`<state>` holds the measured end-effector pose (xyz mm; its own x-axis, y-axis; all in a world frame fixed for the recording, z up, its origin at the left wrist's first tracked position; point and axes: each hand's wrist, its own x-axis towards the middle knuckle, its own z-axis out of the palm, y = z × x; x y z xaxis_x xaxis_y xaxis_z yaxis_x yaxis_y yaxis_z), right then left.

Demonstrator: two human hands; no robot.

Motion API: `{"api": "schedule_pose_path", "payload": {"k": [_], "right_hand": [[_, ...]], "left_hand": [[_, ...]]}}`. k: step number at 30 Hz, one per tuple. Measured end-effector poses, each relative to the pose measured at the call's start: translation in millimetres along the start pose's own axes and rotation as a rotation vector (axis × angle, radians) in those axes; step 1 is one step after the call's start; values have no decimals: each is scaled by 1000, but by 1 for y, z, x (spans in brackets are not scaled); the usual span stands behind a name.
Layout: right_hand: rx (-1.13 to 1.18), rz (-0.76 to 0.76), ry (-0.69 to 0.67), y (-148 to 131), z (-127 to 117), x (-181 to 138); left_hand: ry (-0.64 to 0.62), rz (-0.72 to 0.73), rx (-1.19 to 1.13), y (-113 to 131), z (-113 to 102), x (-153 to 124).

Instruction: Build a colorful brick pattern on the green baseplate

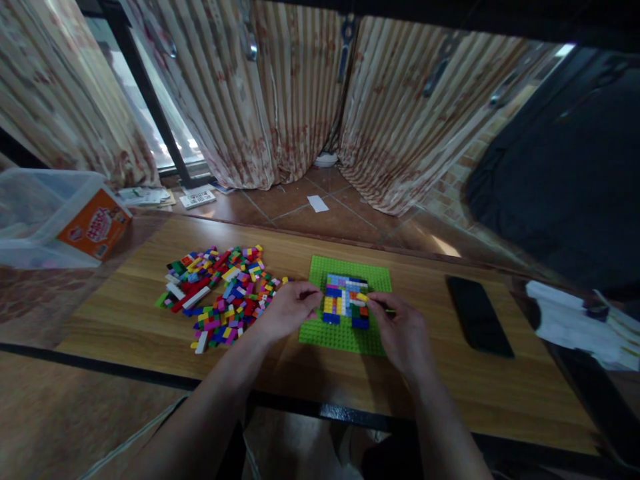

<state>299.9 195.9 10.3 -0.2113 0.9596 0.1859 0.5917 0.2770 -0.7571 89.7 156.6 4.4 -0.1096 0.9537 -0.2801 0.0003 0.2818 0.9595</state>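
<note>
A green baseplate (315, 337) lies on the wooden table, carrying a flat build of multicoloured toy bricks (345, 303) in blue, yellow, white, orange and other colours. My right hand (404, 330) reaches in from the right and pinches a small yellow brick (362, 297) over the build's right part. Whether that brick touches the ones below, I cannot tell. At the plate's left side is my left hand (293, 310), its thumb and fingertips pressed together beside the build. What those fingers hold, if anything, is hidden. A heap of loose bricks (235, 287) spreads left of my left hand.
On the table's (150, 313) right side rests a black phone (479, 317), with white papers (565, 313) further right. A clear plastic bin (50, 187) with an orange label stands at the far left. Striped curtains (295, 93) hang beyond the table.
</note>
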Motion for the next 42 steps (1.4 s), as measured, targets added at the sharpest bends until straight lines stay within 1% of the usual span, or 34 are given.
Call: {"api": "schedule_pose_path", "payload": {"k": [3, 6, 8, 11, 16, 25, 31, 35, 39, 42], "right_hand": [[-26, 13, 19, 1, 0, 0], [-42, 12, 11, 0, -1, 0], [-55, 9, 2, -1, -2, -1], [-79, 5, -4, -1, -3, -3], [-82, -12, -15, 3, -4, -4], [-66, 19, -55, 7, -2, -3], [-73, 22, -74, 9, 0, -3], [-71, 33, -65, 8, 3, 1], [-32, 109, -50, 8, 6, 5], [-19, 152, -45, 7, 6, 5]], "left_hand": [[30, 81, 162, -3, -9, 1], [27, 138, 310, -5, -19, 2], [41, 148, 346, -6, -24, 2], [94, 144, 358, -6, -29, 1], [136, 142, 429, 2, -28, -3], [92, 222, 539, 9, -18, -5], [77, 293, 516, 7, -9, -5], [75, 343, 534, 5, 3, -7], [113, 484, 692, 0, 22, -14], [90, 575, 896, -6, 38, -20]]}}
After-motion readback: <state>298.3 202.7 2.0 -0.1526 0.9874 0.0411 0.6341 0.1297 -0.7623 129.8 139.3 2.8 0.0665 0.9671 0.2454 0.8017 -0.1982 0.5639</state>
